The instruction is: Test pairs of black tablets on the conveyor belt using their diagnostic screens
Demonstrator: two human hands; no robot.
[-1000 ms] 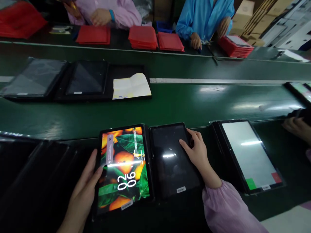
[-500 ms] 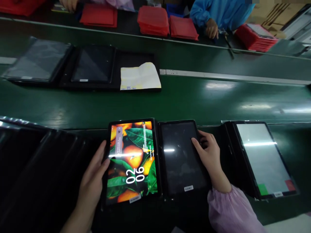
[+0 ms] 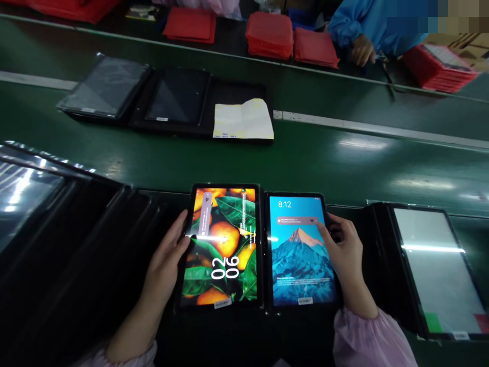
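Observation:
Two tablets lie side by side in front of me. The left tablet [image 3: 223,244] shows oranges and green leaves with an upside-down clock. My left hand [image 3: 168,260] rests on its left edge, thumb on the screen, fingers under the side. The right tablet [image 3: 300,250] is lit with a blue mountain picture and the time 8:12. My right hand [image 3: 344,250] grips its right edge, thumb lying on the glass near the upper right.
A white-screened tablet [image 3: 439,270] lies at the right. Dark tablets in cases [image 3: 57,244] are stacked at the left. On the green belt [image 3: 324,163] beyond lie black cases [image 3: 171,99] and a white sheet [image 3: 242,120]. Red stacks [image 3: 269,35] and a co-worker's hand [image 3: 362,51] lie across.
The right tablet's screen has gone from black to the lit blue mountain picture. The view has swung left; both hands stay on their tablets.

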